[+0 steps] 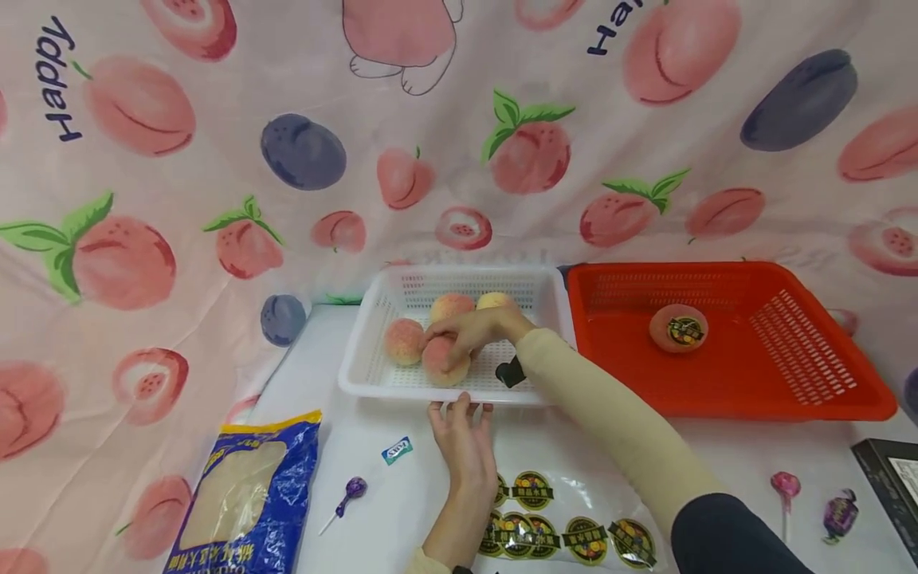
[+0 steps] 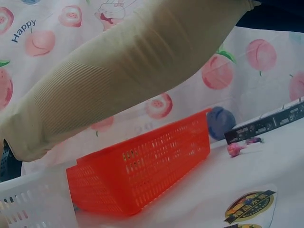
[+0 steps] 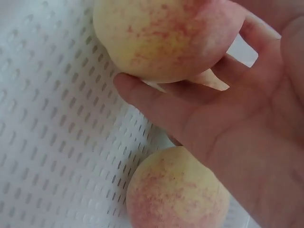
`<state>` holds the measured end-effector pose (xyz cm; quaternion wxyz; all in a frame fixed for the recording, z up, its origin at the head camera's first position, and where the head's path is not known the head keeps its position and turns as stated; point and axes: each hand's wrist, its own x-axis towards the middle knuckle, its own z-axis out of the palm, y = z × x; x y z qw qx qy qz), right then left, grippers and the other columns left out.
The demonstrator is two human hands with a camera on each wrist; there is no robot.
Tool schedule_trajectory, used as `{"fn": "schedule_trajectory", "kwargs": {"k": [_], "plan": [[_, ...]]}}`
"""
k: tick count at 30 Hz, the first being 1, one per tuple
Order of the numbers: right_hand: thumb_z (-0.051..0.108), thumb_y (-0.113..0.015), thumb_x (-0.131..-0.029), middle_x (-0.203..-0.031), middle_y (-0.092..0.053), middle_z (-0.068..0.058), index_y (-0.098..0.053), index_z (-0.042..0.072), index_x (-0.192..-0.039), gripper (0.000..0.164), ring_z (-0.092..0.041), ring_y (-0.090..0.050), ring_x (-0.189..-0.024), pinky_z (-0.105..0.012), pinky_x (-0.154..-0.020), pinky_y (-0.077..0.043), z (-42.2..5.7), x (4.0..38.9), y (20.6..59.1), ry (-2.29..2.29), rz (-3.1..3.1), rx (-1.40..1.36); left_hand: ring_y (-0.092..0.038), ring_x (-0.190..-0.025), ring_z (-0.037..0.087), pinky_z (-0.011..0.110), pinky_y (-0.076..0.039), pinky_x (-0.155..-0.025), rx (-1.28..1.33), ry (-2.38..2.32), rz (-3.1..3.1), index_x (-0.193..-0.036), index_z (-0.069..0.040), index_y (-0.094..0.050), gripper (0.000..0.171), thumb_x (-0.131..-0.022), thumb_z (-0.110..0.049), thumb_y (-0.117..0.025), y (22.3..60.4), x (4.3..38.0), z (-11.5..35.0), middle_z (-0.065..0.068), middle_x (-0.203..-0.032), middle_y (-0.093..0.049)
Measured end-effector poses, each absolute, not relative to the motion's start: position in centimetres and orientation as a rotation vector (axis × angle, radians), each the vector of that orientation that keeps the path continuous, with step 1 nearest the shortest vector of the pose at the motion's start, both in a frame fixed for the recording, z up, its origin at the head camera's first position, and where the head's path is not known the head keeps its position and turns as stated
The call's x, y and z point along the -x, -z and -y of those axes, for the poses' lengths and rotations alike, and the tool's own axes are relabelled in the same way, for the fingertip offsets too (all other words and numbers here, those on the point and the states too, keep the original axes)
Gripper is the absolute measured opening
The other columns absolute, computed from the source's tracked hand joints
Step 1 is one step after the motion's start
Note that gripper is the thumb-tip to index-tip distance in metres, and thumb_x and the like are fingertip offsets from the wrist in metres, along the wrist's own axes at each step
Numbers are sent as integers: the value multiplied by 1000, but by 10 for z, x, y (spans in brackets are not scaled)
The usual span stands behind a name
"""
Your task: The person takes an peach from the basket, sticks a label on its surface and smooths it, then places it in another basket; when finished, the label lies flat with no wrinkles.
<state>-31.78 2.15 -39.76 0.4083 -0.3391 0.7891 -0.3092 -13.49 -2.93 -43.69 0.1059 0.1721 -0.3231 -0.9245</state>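
Observation:
Inside the white basket (image 1: 349, 375), my right hand (image 1: 480, 331) curls round a pink-and-yellow peach (image 1: 443, 365) near the front wall. The right wrist view shows thumb and fingers around that peach (image 3: 161, 38), with another peach (image 3: 175, 194) apart from the hand. More peaches lie beside it: one at the left (image 1: 405, 341), one behind (image 1: 452, 307) and a yellower one (image 1: 496, 300) partly hidden by the hand. My left hand (image 1: 464, 454) touches the front rim of the white basket with extended fingers; it is out of sight in the left wrist view.
A red basket (image 1: 617, 391) stands to the right, holding a peach (image 1: 667, 331) with a round sticker (image 1: 685, 330). Near the front lies a clear sheet of round stickers (image 1: 584, 540). A blue bag (image 1: 290, 494), lollipops (image 1: 355, 487) and a black box (image 1: 885, 486) lie around.

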Motion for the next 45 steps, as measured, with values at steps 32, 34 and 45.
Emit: {"fn": "schedule_trajectory", "kwargs": {"k": [32,34,45], "plan": [[16,-65,-79,-138,-36,5,-41,23,-130,56,-17,-36,-124,-42,-93,-42,-135,179,323,1496,-2346,887,-45,-89,19,34,-43,-83,-430,2740,950,-117,-12,-30,35,-88,-10,-50,439,134,33,5,-103,-40],[15,-65,-80,-140,-34,2,-40,21,-131,57,-19,-36,-125,-44,-92,-42,-147,164,327,1535,-2383,874,-45,-88,19,34,-43,-82,-432,2743,940,-115,-10,-30,35,-87,-10,-51,439,135,33,5,-99,-41],[10,-64,-80,-142,-30,5,-36,20,-134,61,-11,-34,-127,-24,-93,-41,-193,107,400,1661,-2395,769,-47,-87,17,30,-44,-78,-391,2777,998,-111,-6,-29,32,-88,-9,-50,440,133,39,1,-90,-42]]}}
